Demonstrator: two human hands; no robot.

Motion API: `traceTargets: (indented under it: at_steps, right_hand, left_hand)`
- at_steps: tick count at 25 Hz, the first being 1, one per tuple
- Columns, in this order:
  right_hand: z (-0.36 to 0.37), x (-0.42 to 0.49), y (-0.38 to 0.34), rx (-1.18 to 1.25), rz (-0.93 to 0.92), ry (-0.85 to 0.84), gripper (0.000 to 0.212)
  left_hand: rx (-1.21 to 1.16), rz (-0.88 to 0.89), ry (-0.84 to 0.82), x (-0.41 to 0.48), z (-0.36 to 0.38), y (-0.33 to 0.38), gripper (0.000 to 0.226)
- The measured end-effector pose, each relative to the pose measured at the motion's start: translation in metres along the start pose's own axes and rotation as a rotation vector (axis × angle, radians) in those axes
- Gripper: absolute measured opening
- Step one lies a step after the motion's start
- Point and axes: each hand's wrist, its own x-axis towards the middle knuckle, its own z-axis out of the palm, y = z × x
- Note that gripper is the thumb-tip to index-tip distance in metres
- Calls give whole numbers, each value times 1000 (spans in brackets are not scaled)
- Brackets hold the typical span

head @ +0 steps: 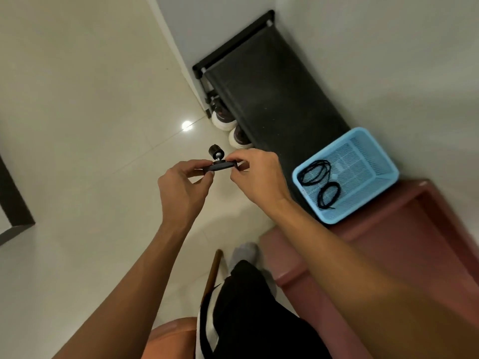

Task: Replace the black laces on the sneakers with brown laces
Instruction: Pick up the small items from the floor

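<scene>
Sneakers (pixel 239 139) sit far from the hands, tucked under the near end of the black rack (pixel 272 86), toes poking out, untouched. Dark laces (pixel 315 172) lie coiled in the blue basket (pixel 337 216) on the right; black or brown, cannot tell. The hands are close together, left hand (pixel 181 187) and right hand (pixel 259 172) each pinching a small black mount (pixel 220 167) over the floor (pixel 90 125). Risks: the mount slips and drops onto the tiles, or the wrong laces get picked because the colour is unclear.

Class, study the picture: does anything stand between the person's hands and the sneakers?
Yes. The left hand and right hand both grip a small black mount. The sneakers sit under the black shoe rack, which covers them from above; only their ends poke out.
</scene>
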Motion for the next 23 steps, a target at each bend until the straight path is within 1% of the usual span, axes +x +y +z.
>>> traceTargets:
  at_steps: [4, 8, 10, 13, 15, 17, 19, 23]
  right_hand:
    - [-68, -34, 19, 43, 89, 150, 28]
    - [-115, -62, 66, 82, 226, 300, 26]
    - [-129, -73, 93, 98, 287, 375, 28]
    - [-136, -82, 128, 88, 337, 459, 28]
    - [-135, -81, 145, 83, 363, 486, 27]
    - [-131, -74, 158, 64, 403, 483, 26]
    - [-127, -66, 168, 49, 444, 476, 28]
    - [-118, -50, 178, -16, 461, 455, 30]
  left_hand:
    - [7, 162, -100, -14, 30, 64, 22]
    - [99, 379, -243, -19, 86, 107, 22]
    - [168, 495, -334, -17, 120, 124, 23]
    - [278, 551, -460, -13, 164, 143, 25]
    - [367, 624, -508, -11, 187, 151, 25]
    - [498, 725, -496, -9, 202, 156, 26]
    - [605, 807, -436, -5, 208, 159, 26]
    - [717, 924, -392, 8, 219, 153, 26]
